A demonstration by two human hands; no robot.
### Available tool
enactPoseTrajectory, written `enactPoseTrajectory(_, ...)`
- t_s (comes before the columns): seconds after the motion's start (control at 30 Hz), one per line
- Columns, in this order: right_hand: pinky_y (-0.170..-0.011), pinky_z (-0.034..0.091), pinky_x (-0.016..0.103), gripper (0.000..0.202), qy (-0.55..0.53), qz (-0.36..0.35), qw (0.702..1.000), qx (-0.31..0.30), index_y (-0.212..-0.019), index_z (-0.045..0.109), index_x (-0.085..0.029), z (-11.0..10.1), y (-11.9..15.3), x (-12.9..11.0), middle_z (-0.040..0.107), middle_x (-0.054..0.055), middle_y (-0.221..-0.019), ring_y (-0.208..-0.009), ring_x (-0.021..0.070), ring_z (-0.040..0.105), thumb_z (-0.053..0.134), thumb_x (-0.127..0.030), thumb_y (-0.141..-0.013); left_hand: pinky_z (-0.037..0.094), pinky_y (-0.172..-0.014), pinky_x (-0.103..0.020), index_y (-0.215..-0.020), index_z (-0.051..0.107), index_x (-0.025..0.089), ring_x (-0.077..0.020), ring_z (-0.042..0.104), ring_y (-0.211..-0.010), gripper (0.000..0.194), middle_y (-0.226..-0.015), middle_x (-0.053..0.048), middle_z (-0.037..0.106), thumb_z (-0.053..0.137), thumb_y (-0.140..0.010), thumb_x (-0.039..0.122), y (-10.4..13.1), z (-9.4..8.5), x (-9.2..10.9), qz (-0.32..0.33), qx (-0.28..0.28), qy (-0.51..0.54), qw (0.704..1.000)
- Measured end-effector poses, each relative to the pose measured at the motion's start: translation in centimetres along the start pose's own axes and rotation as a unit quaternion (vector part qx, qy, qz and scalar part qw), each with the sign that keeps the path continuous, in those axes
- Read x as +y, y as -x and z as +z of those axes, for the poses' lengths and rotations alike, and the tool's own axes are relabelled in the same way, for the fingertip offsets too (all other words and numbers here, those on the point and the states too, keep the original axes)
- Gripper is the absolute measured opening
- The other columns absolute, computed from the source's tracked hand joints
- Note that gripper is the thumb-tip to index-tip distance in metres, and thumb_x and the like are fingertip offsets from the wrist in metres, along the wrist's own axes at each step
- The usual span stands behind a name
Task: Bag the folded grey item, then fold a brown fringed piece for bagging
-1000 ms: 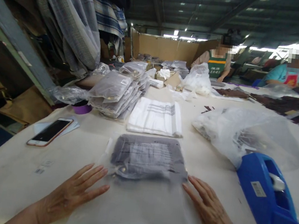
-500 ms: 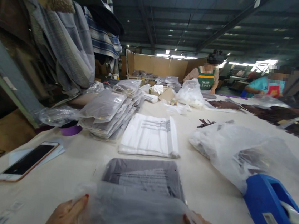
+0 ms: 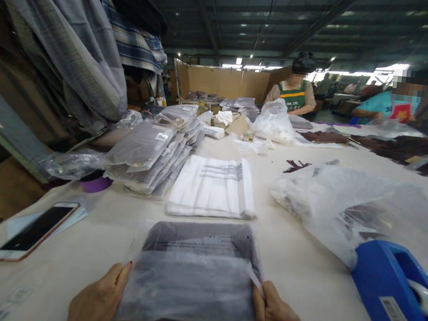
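A dark grey folded item in a frosted plastic bag (image 3: 193, 276) lies flat on the pale table (image 3: 320, 317), close to me. My left hand (image 3: 100, 294) pinches the bag's left edge between thumb and fingers. At the right edge, my right hand (image 3: 277, 314) is closed on the bag, with a thin whitish strip running from its fingertips onto the plastic. Just beyond the bag lies a folded white cloth with grey stripes (image 3: 214, 189).
Bagged grey items (image 3: 142, 147) are stacked left of the cloth. A phone (image 3: 36, 230) and purple tape roll (image 3: 95, 183) lie at left. Blue tape dispenser (image 3: 387, 299) and crumpled plastic (image 3: 321, 198) stand right. Two people (image 3: 291, 94) are across the table.
The bag's near part, lifted and folded before, now lies flatter over the grey item. My hands have moved slightly along its sides, and the view has shifted a little.
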State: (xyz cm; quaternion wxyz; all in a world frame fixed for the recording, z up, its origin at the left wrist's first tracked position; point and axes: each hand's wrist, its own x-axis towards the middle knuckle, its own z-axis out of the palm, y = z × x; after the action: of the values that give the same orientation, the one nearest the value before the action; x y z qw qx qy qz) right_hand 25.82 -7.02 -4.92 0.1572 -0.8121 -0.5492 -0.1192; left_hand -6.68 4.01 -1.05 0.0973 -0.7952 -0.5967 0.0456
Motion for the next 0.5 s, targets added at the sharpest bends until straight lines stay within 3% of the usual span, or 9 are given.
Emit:
enactPoseTrajectory(0.07, -0.042, 0.027, 0.024, 0.021, 0.006, -0.021, 1.0, 0.012, -0.064, 0.05, -0.024, 0.1, -0.1, 0.2, 0.054, -0.004, -0.045, -0.041, 0.0148, 0.055, 0.045, -0.03, -0.085, 0.046, -0.046, -0.027, -0.101, 0.06, 0.012, -0.0201, 0.062, -0.057, 0.03, -0.083, -0.01, 0.065, 0.035, -0.088, 0.02, 0.3, -0.6, 0.2, -0.036, 0.095, -0.01, 0.995)
enactPoseTrajectory(0.13, -0.042, 0.027, 0.025, 0.02, 0.013, -0.027, 0.999, 0.03, -0.064, 0.05, -0.024, 0.1, -0.1, 0.2, 0.054, -0.004, -0.044, -0.04, 0.015, 0.054, 0.046, -0.028, -0.083, 0.05, -0.066, -0.037, -0.116, 0.049, 0.002, -0.0285, 0.062, -0.081, 0.039, -0.098, -0.02, 0.061, 0.041, -0.087, 0.026, 0.6, -1.7, 1.2, -0.041, 0.258, -0.013, 0.965)
enactPoseTrajectory(0.2, -0.042, 0.027, 0.025, 0.021, 0.013, -0.03, 0.998, 0.044, -0.063, 0.05, -0.024, 0.0, -0.2, 0.1, 0.053, -0.004, -0.043, -0.039, 0.0151, 0.054, 0.045, -0.027, -0.083, 0.043, -0.088, -0.044, -0.134, 0.027, 0.002, -0.0325, 0.05, -0.11, 0.056, -0.119, -0.024, 0.051, 0.044, -0.085, 0.024, 0.6, -3.1, 3.3, 0.051, 0.363, 0.01, 0.93)
enactPoseTrajectory(0.27, -0.041, 0.026, 0.025, 0.025, 0.007, -0.032, 0.998, 0.056, -0.062, 0.049, -0.024, -0.3, -0.3, -0.1, 0.052, -0.004, -0.041, -0.038, 0.0148, 0.053, 0.041, -0.028, -0.085, 0.03, -0.101, -0.045, -0.14, 0.016, 0.013, -0.0298, 0.035, -0.125, 0.061, -0.133, -0.015, 0.042, 0.042, -0.086, 0.025, 0.0, -4.1, 6.2, 0.237, 0.336, 0.029, 0.911)
enactPoseTrajectory(0.3, -0.041, 0.026, 0.025, 0.029, 0.002, -0.032, 0.998, 0.06, -0.061, 0.049, -0.023, -0.6, -0.4, -0.1, 0.052, -0.004, -0.041, -0.037, 0.0145, 0.053, 0.038, -0.029, -0.087, 0.022, -0.105, -0.048, -0.14, 0.019, 0.019, -0.0296, 0.031, -0.127, 0.059, -0.137, -0.01, 0.039, 0.041, -0.086, 0.029, -0.5, -4.4, 7.6, 0.307, 0.303, 0.019, 0.902)
enactPoseTrajectory(0.33, -0.04, 0.026, 0.024, 0.034, -0.005, -0.03, 0.997, 0.064, -0.06, 0.048, -0.023, -0.8, -0.5, -0.1, 0.051, -0.004, -0.04, -0.036, 0.0141, 0.053, 0.034, -0.031, -0.09, 0.014, -0.107, -0.051, -0.139, 0.023, 0.023, -0.0298, 0.028, -0.128, 0.057, -0.139, -0.007, 0.037, 0.041, -0.087, 0.036, -1.1, -4.3, 8.8, 0.336, 0.277, 0.007, 0.9)
enactPoseTrajectory(0.4, -0.038, 0.025, 0.024, 0.043, -0.019, -0.011, 0.997, 0.071, -0.059, 0.048, -0.023, -1.3, -0.7, -0.1, 0.05, -0.004, -0.039, -0.034, 0.0134, 0.052, 0.026, -0.039, -0.093, 0.005, -0.107, -0.052, -0.138, 0.026, 0.026, -0.0294, 0.026, -0.129, 0.056, -0.14, -0.006, 0.036, 0.039, -0.086, 0.044, -2.3, -3.7, 10.5, 0.336, 0.253, -0.006, 0.907)
enactPoseTrajectory(0.5, -0.037, 0.023, 0.024, 0.053, -0.009, 0.031, 0.996, 0.084, -0.056, 0.047, -0.022, -1.6, -1.0, -0.1, 0.049, -0.003, -0.036, -0.031, 0.0133, 0.052, 0.019, -0.047, -0.094, 0.002, -0.106, -0.05, -0.139, 0.023, 0.029, -0.0275, 0.022, -0.131, 0.056, -0.143, -0.005, 0.032, 0.039, -0.086, 0.043, -3.4, -2.3, 11.2, 0.31, 0.235, 0.003, 0.921)
